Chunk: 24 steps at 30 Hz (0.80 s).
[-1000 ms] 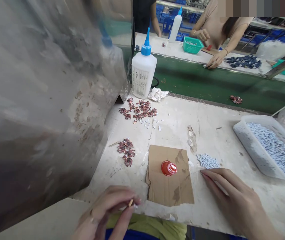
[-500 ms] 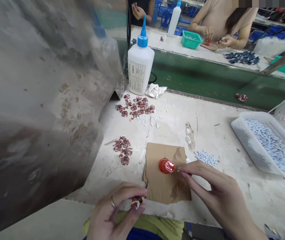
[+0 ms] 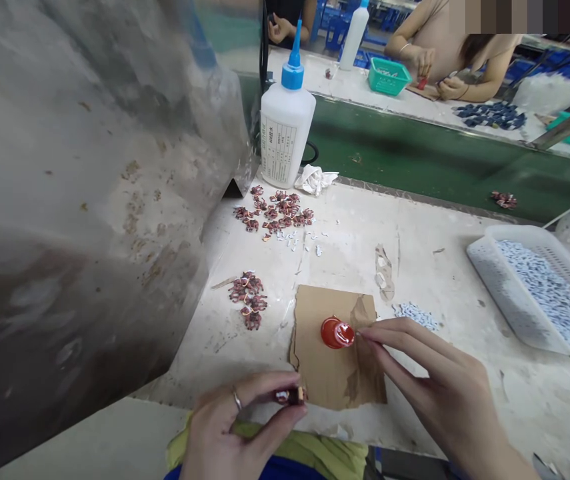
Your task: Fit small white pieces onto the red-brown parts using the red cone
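Between the thumb and fingers of my left hand (image 3: 245, 417) is a small brown figurine (image 3: 291, 396), held just off the lower left edge of a cardboard piece (image 3: 315, 373). A small red cup (image 3: 332, 333) with a glossy rim sits on that cardboard. My right hand (image 3: 429, 373) is pinched at the right side of the cup, and a tiny white piece (image 3: 359, 334) shows at its fingertips. Behind those fingers lies a small heap of tiny white pieces (image 3: 416, 316). Left of the cardboard is a cluster of brown figurines (image 3: 248, 299).
More brown figurines (image 3: 277, 212) lie near a white glue bottle (image 3: 287, 127) and a crumpled tissue (image 3: 316, 180). A white basket (image 3: 482, 253) of tiny pieces stands at right. A metal housing (image 3: 89, 200) blocks the left. Across the green divider (image 3: 389, 140), other people work.
My left hand has shifted slightly right and the figurine in it has turned. My right hand stays pinched beside the cup. The view has shifted a little.
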### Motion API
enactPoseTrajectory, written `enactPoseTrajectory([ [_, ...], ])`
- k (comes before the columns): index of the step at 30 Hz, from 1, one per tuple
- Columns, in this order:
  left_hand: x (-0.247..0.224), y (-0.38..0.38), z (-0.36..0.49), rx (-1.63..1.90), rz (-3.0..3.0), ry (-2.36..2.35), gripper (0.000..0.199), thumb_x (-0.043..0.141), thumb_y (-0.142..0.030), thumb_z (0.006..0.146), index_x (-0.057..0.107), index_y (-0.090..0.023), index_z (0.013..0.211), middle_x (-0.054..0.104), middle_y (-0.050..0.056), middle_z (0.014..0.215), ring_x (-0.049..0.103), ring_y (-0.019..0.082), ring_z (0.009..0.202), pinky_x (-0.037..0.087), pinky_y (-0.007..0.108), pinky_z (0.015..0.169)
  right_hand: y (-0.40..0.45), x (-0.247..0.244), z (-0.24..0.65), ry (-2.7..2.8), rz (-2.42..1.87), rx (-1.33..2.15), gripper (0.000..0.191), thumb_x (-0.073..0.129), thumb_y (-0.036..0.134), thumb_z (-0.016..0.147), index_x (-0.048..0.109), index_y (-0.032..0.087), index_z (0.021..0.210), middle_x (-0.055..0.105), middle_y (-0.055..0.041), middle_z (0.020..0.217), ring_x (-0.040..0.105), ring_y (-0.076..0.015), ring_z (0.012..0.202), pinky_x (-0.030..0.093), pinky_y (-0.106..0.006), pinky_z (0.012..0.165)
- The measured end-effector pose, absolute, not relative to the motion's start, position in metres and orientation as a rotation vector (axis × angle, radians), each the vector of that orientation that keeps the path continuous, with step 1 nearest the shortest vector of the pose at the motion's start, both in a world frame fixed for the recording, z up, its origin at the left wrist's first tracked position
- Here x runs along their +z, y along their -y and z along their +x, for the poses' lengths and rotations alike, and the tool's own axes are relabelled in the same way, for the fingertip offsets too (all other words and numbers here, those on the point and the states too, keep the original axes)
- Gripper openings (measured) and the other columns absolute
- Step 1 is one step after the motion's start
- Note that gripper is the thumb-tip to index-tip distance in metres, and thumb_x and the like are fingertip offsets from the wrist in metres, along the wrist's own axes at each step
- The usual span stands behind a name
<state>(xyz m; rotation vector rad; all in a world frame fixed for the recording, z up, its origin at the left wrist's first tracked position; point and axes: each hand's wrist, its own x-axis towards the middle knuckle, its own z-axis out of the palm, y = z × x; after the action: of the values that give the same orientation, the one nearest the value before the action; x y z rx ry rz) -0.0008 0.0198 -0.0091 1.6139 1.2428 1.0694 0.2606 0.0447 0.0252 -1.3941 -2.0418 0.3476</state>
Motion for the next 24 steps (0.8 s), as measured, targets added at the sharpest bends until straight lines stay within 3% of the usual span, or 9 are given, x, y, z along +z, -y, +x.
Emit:
enactPoseTrajectory([
  [5,-0.004,-0.024,0.006,1.106,1.685,-1.122,0.03,0.079,-0.012,0.089,0.071,-0.033,0.109,0.08,-0.013,0.097,0.079,0.005,0.084,0.063,0.008,0.082,-0.031,0.037,0.252,1.956,-1.362,0.575,0.022,0.066,0.01,0.098,0.071,0.027,0.109,0.076,-0.0021,0.101,0.075,-0.0162,0.092,0.064,-0.024,0.076],
  [10,0.002,-0.025,0.009,1.088,1.761,-1.065,0.032,0.078,-0.007,0.088,0.069,-0.028,0.11,0.08,-0.009,0.097,0.078,0.006,0.088,0.063,0.011,0.085,-0.017,0.04,0.235,1.9,-1.181,0.804,0.034,0.067,0.0,0.092,0.071,0.025,0.115,0.079,-0.0043,0.103,0.078,-0.0186,0.096,0.067,-0.025,0.074],
  [15,0.002,-0.024,0.013,1.091,1.731,-1.046,0.03,0.079,-0.007,0.087,0.069,-0.026,0.108,0.08,-0.008,0.097,0.078,0.007,0.087,0.062,0.01,0.084,-0.017,0.037,0.224,1.837,-1.129,0.875,0.041,0.068,-0.002,0.088,0.072,0.025,0.118,0.08,-0.0058,0.105,0.079,-0.02,0.095,0.069,-0.027,0.075],
  [24,0.001,-0.027,0.015,1.121,1.742,-1.028,0.03,0.08,-0.004,0.086,0.07,-0.025,0.105,0.08,-0.007,0.094,0.078,0.007,0.084,0.063,0.009,0.082,-0.015,0.036,0.224,1.964,-1.124,0.799,0.037,0.067,0.0,0.091,0.073,0.023,0.121,0.081,-0.0068,0.106,0.08,-0.0176,0.09,0.068,-0.02,0.074],
])
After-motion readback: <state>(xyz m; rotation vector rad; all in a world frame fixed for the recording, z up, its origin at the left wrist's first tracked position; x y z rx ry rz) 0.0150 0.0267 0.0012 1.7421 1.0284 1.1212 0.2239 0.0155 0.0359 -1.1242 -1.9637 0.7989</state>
